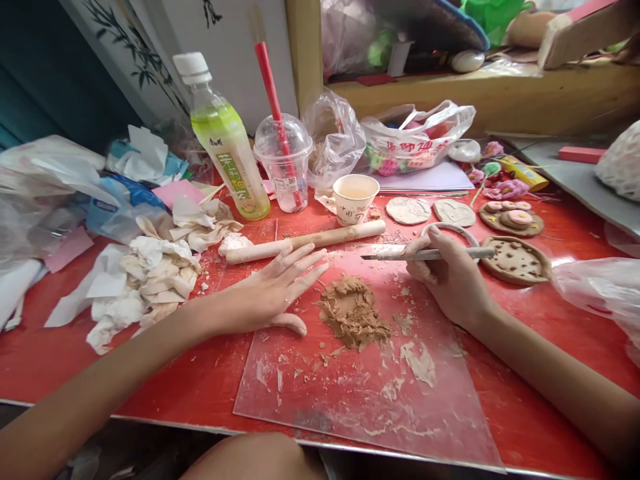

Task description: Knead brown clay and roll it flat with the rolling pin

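Note:
My left hand (273,291) is open, its fingers stretched out, just left of a rough brown clay patch (353,313). The clay is spread on a clear plastic board (400,420), which is smeared with dried scraps. In my right hand (453,283) is a slim grey craft knife (425,255), held nearly level with its dark tip pointing left. It is above the board's upper right part, off the clay. Behind my left fingers lies a clay-stained wooden rolling pin (340,237). A pale ring (467,235) is partly hidden by my right hand.
Crumpled tissues (155,267) and plastic bags lie at left. Behind stand a green drink bottle (230,160), a plastic cup (285,160) with a red straw, and a paper cup (355,197). Flat clay discs (407,211) and a round clay piece with dark dots (517,259) lie at right.

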`<state>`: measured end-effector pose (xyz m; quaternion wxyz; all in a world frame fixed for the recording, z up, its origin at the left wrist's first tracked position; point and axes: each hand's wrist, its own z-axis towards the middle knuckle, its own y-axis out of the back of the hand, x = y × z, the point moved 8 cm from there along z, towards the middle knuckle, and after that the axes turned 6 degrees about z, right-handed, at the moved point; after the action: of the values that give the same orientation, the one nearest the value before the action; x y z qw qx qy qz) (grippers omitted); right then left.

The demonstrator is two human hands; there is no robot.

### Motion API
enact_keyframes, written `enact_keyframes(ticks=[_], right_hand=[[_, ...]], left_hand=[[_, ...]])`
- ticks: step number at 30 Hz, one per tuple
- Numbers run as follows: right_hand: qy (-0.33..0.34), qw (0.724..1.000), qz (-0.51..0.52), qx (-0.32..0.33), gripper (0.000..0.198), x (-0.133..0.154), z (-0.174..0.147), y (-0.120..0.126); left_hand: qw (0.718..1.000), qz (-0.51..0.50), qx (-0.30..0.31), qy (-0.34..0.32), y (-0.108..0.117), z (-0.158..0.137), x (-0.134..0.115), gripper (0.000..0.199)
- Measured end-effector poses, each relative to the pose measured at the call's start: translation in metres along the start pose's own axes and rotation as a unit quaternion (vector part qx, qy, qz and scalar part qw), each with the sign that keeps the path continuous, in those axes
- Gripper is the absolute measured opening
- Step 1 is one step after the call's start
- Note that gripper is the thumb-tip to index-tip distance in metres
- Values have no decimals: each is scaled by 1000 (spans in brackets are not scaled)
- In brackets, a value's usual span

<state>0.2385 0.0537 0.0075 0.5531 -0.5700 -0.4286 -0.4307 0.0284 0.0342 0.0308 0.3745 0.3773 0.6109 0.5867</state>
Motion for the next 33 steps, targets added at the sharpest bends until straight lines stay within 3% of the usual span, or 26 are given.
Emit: enact_keyframes(ticks=[6, 8, 12, 15, 20, 25, 30, 33], right_hand=[[-4, 1000, 8, -6, 39, -2, 0, 1], [-6, 1000, 15, -4, 39, -2, 0, 1], [-12, 1000, 20, 0, 38, -3, -1, 2], [-10, 1000, 22, 5, 38, -4, 0, 1], [-5, 1000, 17, 1, 39, -2, -1, 0], [-6, 1000, -1, 4, 38, -3, -1, -1], [1, 1000, 0, 7, 39, -2, 0, 0], [2, 1000, -2, 11, 38, -3, 0, 0]], left_hand=[[996, 42, -24, -71, 6, 40, -19, 90], [997, 27, -16, -69, 10, 36, -19, 91], [999, -39, 27, -2, 8, -3, -16, 103], [994, -87, 60, 23, 0, -21, -27, 102], [994, -90, 54, -2, -7, -1, -50, 87], [998, -53, 5, -29, -1, 24, -53, 73], [996, -91, 24, -1, -1, 18, -53, 73], [997, -79, 6, 6, -3, 15, -61, 78]])
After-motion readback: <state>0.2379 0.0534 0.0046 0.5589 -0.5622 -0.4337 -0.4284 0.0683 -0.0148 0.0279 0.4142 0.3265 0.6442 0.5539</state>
